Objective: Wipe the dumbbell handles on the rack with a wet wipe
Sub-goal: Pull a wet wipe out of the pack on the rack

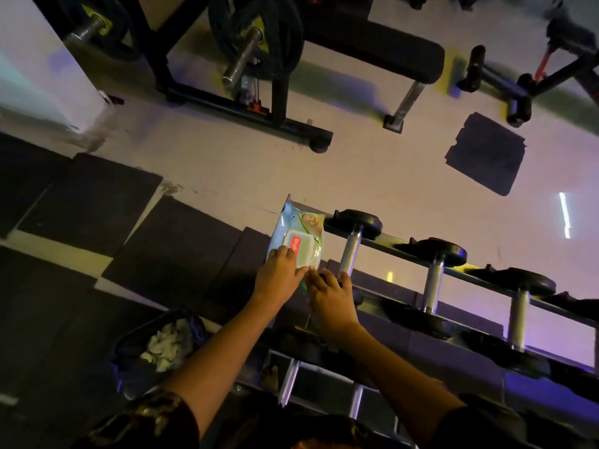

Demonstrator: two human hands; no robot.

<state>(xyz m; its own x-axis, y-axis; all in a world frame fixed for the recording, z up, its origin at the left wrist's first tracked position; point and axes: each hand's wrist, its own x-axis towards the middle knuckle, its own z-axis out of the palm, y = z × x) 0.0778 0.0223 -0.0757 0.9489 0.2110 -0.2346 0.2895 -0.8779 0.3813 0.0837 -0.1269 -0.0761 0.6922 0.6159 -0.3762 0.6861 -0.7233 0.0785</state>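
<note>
A wet wipe pack (299,231) is seen lying at the left end of the top shelf of the rack (389,239), just beside the first dumbbell handle (349,254), with its white lid (299,251) closed. The left hand (277,275) is laid on the near part of the pack, its fingers held close together and fairly straight, the tips touching the edge of the lid. The right hand (330,298) is placed against the pack's near corner, touching the left hand; its fingertips are hidden under its own knuckles, so it cannot be told whether anything is pinched. The near head of the first dumbbell is largely covered by this hand. Two more knurled handles (432,283) are lined up to the right, and the rack is cut off by the frame edge. The lower shelf is dim and partly hidden behind the forearms. A dark bin (129,345) is set on the floor to the left, with crumpled white material (168,345) inside that cannot be identified with certainty. A bench (372,50) is blurred beyond.
</note>
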